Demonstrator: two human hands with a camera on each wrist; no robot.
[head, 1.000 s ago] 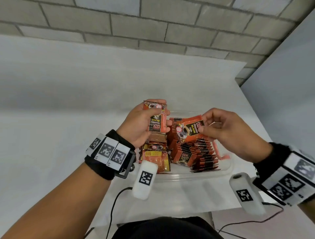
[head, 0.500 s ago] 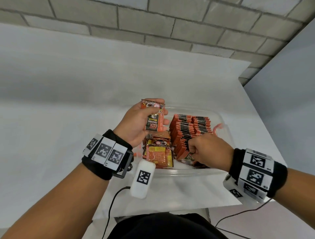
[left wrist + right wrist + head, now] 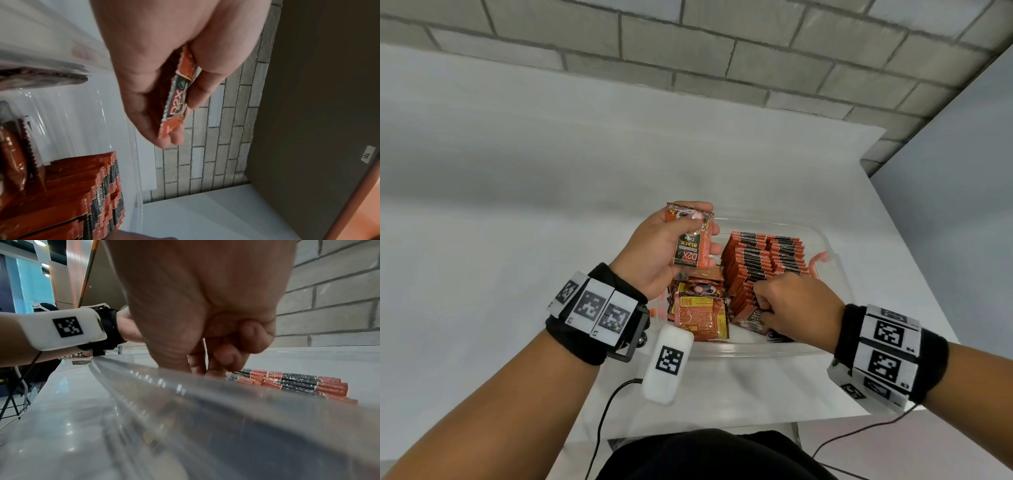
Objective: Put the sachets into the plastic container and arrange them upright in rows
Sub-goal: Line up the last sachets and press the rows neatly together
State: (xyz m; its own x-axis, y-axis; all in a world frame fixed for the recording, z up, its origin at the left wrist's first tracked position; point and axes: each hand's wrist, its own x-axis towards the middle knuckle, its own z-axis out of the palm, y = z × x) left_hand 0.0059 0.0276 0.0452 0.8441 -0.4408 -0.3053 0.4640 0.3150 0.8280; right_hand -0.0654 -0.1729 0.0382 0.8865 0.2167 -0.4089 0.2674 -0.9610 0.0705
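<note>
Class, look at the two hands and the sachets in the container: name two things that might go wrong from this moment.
1. The right hand is pressed in at the near end of the upright rows; pushing further could tip them.
2. The left hand holds a sachet above the loose pile; it could slip and land flat.

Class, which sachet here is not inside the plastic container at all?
The sachet gripped in the left hand, raised above the plastic container. All others stand in rows or lie loose inside.
</note>
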